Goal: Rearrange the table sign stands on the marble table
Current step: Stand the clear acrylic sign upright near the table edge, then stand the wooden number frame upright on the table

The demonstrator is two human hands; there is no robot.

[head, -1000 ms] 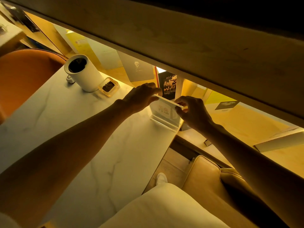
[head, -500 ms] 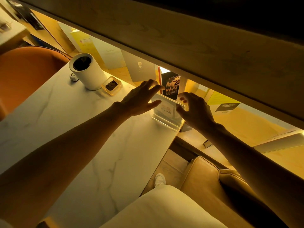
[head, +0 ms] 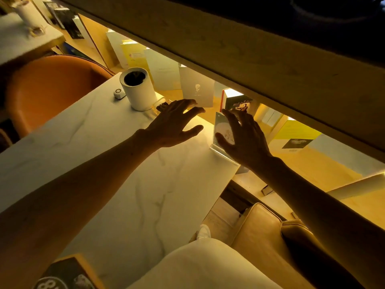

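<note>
Left of centre, a white cylindrical container (head: 139, 89) stands on the marble table (head: 100, 163). At centre, the left hand (head: 170, 126) hovers with fingers spread, holding nothing. Right of centre, the right hand (head: 243, 138), equally open and empty, is beside the clear acrylic sign stand (head: 221, 130) at the table's far right edge.

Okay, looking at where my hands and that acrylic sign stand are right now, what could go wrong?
1. The acrylic sign stand stands at the marble table's far corner, so a nudge from the right hand might push it off the edge.
2. The left hand, fingers spread, hovers near the white cylindrical container and could knock it.
</note>
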